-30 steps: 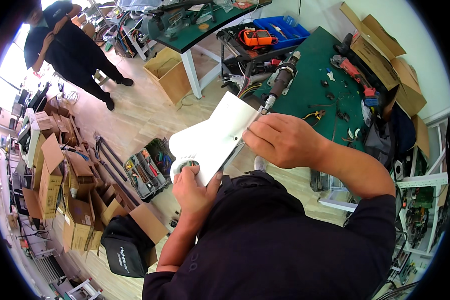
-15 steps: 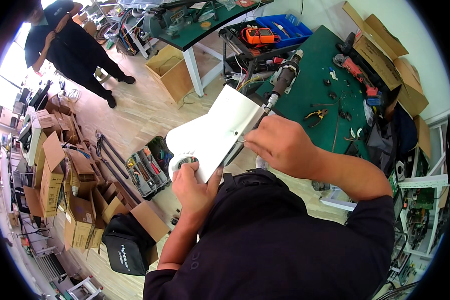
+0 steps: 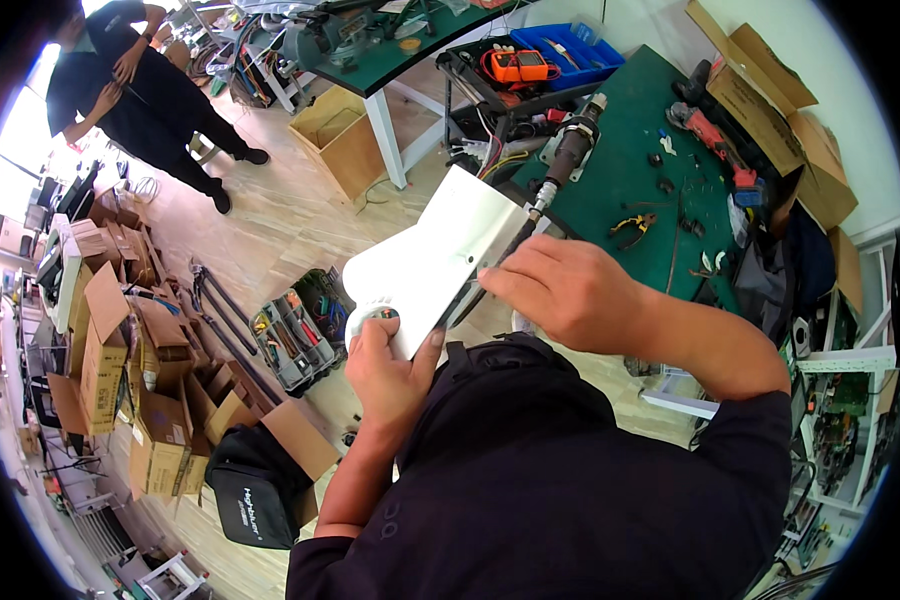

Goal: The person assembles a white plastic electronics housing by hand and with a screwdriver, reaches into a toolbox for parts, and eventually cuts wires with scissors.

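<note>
On the floor [image 3: 270, 232], a toolbox [image 3: 317, 371] holds tools [image 3: 307, 326]. Left hand [image 3: 388, 380] grips white casing [image 3: 425, 265]; right hand [image 3: 562, 292] pinches at its edge, hold unclear.

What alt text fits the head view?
A person's left hand holds a white part near its ring-shaped end; the right hand is at its edge. Beyond, pliers and a red power tool lie on a green workbench.

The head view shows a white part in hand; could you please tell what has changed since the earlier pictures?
The right hand has shifted down along the right edge of the white part, its fingertips below the small dark hole. The standing person's hands have dropped slightly. The left hand keeps its hold by the ring-shaped end; nothing was visibly let go.
</note>
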Demonstrator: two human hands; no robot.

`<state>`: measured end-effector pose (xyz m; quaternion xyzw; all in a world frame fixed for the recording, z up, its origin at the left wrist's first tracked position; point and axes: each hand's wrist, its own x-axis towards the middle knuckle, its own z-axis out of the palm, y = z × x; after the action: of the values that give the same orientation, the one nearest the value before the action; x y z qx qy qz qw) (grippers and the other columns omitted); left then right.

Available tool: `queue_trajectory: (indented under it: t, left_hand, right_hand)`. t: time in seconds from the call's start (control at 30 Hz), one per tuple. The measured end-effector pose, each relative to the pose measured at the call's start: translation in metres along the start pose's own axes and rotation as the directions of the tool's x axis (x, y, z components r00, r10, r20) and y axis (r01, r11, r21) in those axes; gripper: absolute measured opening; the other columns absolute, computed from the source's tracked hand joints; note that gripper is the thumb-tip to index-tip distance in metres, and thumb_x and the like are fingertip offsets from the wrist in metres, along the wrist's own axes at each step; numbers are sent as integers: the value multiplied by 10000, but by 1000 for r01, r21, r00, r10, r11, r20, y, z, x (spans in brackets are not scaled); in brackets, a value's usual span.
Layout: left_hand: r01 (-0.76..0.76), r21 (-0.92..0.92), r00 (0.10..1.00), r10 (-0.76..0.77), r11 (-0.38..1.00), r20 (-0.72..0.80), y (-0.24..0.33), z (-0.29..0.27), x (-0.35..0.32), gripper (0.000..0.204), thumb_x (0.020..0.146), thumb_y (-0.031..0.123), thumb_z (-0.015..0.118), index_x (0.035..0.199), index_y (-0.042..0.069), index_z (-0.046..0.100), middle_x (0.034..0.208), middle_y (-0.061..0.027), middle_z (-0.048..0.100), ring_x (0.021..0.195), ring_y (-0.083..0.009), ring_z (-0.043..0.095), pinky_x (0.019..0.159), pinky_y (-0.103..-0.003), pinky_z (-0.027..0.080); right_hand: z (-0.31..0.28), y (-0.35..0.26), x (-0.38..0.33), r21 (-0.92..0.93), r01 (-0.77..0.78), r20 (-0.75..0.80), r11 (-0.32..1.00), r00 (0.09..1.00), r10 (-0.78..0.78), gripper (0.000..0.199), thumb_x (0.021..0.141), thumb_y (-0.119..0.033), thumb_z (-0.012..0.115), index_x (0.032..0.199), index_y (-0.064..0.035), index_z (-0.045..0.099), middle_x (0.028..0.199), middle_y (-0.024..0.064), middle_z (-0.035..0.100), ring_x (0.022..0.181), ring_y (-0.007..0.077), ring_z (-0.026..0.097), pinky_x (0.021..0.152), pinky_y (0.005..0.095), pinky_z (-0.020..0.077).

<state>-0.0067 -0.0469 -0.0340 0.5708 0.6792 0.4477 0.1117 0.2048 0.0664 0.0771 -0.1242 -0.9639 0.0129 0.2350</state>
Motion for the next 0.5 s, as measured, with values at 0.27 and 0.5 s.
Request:
queue_trajectory:
  t: [0.27, 0.5]
  left_hand:
    - [102, -92, 995, -100, 991, 19, -4, 4, -1, 403, 718, 241, 837, 872, 13, 542, 784, -156, 612, 694, -310, 575, 637, -388, 466]
    - [313, -302, 947, -272, 901, 169, 4, -1, 2, 394, 782, 247, 813, 861, -2, 517, 781, -132, 603, 639, -196, 510, 588, -316, 444]
  right_hand:
    - [-2, -6, 11, -148, -41, 11, 988, 999, 44, 263, 717, -69, 626, 962, 24, 650, 805, 75, 557, 763, 213, 572, 628, 311, 491]
    - [7, 8, 21, -242, 158, -124, 957, 973, -192, 99, 731, -126, 602, 804, -59, 606, 775, 27, 547, 728, 162, 542, 614, 280, 462]
